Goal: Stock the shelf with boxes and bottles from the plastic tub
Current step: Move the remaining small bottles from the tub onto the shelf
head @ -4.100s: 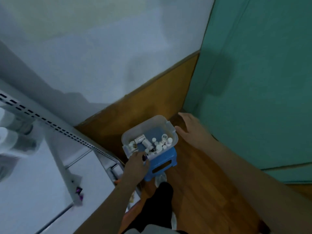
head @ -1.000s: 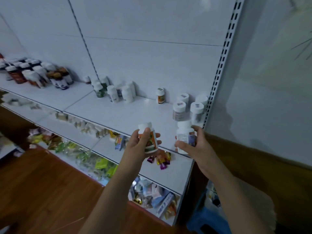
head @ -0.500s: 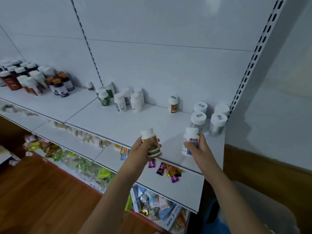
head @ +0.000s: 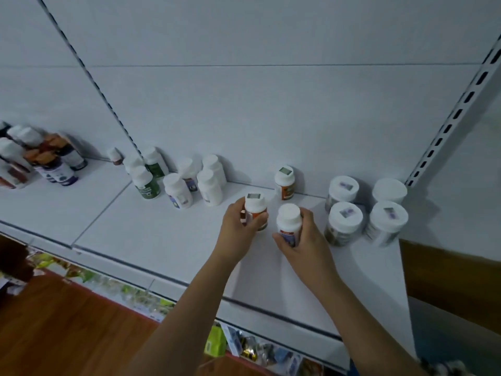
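- While half a second ago both bottles hung in the air short of the shelf's front edge, they now stand, or nearly stand, on the white top shelf (head: 168, 240), in front of the lone orange-label bottle (head: 284, 183) at the back panel.
- Left hand (head: 238, 234): fingers and thumb curl round an orange-label bottle (head: 255, 210) with a white cap, just left of and in front of that lone bottle.
- Right hand (head: 306, 245): wraps a white bottle with a red-and-blue label (head: 289, 222), just right of the left one and in front of the lone bottle — neither grip has let go.
- My reading: this pair is at the point of release, so the placing step is almost done; whether both bases rest flat I cannot tell.
- Four wide white-lidded jars (head: 345, 218) sit to the right of the lone bottle, by the slotted upright (head: 447, 126).
- A cluster of green- and purple-label bottles (head: 177, 189) stands to its left.
- The plastic tub is out of view — more stock presumably waits there.
- Writing: a small square sticker sits on the cap of each orange-label bottle, but no brand or word on any label is readable.
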A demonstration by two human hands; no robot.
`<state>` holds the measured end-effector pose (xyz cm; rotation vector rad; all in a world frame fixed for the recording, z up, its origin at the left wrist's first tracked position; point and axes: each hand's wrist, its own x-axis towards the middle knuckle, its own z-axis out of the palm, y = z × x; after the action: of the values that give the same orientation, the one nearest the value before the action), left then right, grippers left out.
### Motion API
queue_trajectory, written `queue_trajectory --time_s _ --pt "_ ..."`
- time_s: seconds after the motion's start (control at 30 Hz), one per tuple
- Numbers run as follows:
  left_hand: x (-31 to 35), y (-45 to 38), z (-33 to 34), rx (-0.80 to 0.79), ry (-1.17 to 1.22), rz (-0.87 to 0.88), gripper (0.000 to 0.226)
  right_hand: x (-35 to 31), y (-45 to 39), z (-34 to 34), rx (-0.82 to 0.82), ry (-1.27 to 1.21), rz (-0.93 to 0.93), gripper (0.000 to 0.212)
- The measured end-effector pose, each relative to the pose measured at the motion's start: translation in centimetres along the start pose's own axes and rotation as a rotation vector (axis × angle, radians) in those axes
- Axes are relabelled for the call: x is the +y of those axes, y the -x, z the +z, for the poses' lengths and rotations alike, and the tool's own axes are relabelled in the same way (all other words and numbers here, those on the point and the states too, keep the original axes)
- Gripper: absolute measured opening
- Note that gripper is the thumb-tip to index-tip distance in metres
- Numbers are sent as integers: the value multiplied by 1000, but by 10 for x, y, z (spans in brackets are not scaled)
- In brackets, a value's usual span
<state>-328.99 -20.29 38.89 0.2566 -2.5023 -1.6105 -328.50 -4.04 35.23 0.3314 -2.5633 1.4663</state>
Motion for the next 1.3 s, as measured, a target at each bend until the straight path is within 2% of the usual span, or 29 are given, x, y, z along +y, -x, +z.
queue_trajectory --time_s 0.13,0.3,0.5,0.6,0.73,0.97,1.13,1.23,1.3 --pt "-4 -35 7 -18 -20 29 35 6 0 2 11 7 14 49" --pt "-4 -70 13 35 32 59 46 5 -4 3 39 18 54 49" --pt "-12 -74 5 -76 -30 9 61 1 -4 2 29 36 99 48" --pt "-28 -54 -14 -101 -174 32 57 -2 -3 2 44 39 139 47" --pt "-60 -5 -55 -88 -333 187 46 -21 -3 17 114 -59 197 46" --pt "-118 29 -151 2 -523 317 38 -90 -10 97 57 -141 134 44" --pt "-152 16 -217 67 -690 210 61 -124 -15 151 63 -153 110 49" --pt "-163 4 -235 -35 -861 139 87 -140 -21 175 107 -110 85 50" --pt "-165 0 -238 -99 -911 122 96 -147 -24 188 134 -71 68 48"
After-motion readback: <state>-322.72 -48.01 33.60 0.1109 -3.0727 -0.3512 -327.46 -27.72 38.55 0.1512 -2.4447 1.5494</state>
